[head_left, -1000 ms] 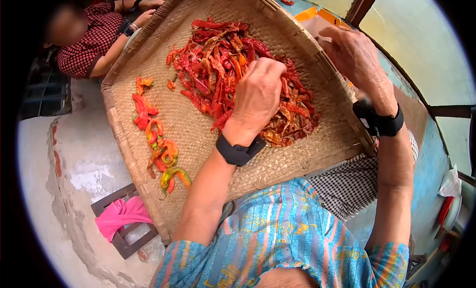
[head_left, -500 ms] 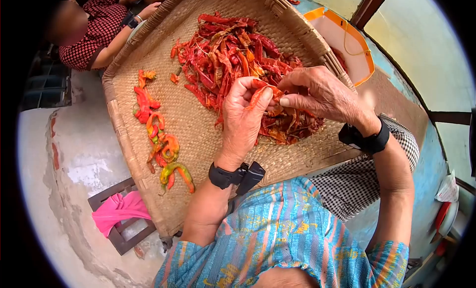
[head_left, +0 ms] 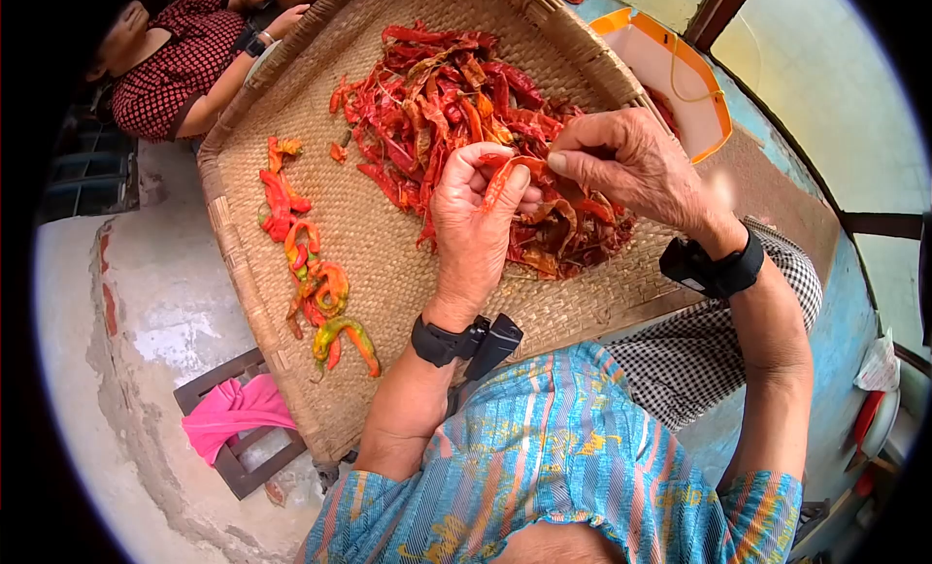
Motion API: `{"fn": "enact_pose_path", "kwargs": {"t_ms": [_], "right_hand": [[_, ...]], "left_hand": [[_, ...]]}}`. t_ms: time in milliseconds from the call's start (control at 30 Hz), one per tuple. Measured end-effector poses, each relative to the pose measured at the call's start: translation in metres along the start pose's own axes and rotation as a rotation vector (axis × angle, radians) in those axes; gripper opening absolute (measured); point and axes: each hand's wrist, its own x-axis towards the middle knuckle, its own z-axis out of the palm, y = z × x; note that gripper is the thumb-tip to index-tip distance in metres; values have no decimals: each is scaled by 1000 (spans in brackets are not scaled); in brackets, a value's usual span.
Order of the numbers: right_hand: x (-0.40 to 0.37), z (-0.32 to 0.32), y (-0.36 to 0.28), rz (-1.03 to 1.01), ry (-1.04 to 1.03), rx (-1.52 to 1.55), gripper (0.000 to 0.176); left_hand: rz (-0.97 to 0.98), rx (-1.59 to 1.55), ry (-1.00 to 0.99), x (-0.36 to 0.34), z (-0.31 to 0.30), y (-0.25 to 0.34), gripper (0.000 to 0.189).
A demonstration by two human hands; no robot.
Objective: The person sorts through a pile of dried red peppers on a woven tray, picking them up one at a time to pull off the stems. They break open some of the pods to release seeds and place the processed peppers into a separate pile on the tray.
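One red chilli (head_left: 497,183) is pinched in the left hand's (head_left: 468,229) grip, above the pile (head_left: 422,117) in the basket (head_left: 388,253). Beside the chilli's far end, the right hand's (head_left: 636,166) grip is narrow; whether it holds anything, I cannot tell. Several brighter chillies (head_left: 332,284) lie along the basket's left side.

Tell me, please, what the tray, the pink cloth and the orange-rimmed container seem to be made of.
The tray: probably bamboo, mostly matte, judging by its plaited floor.
The pink cloth: soft, matte textile, draped in folds; fibre unclear.
The orange-rimmed container: perhaps plastic or coated card, given its smooth, pale inner wall.
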Motion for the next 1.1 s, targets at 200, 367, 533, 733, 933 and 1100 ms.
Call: {"fn": "enact_pose_path", "kwargs": {"t_ms": [200,367,533,733,933,1100], "right_hand": [[-1,-4,5,-23,-81,18,32],[-1,9,13,-138,-84,-104,26],[1,-9,2,-2,-16,-67,22],[3,-80,36,-99,459,-325,20],[-3,-99,49,137,598,-824,26],[0,-82,35,-54,531,-832,23]], "left_hand": [[-27,0,-6,-2,-1,-1,20],[-15,67,-54,-1,0,-2,20],[-48,20,-38,2,0,0,19],[5,117,-10,18,-11,5,16],[258,903,-102,35,-3,5,14],[561,1102,-251,54,13,-9,20]]}}
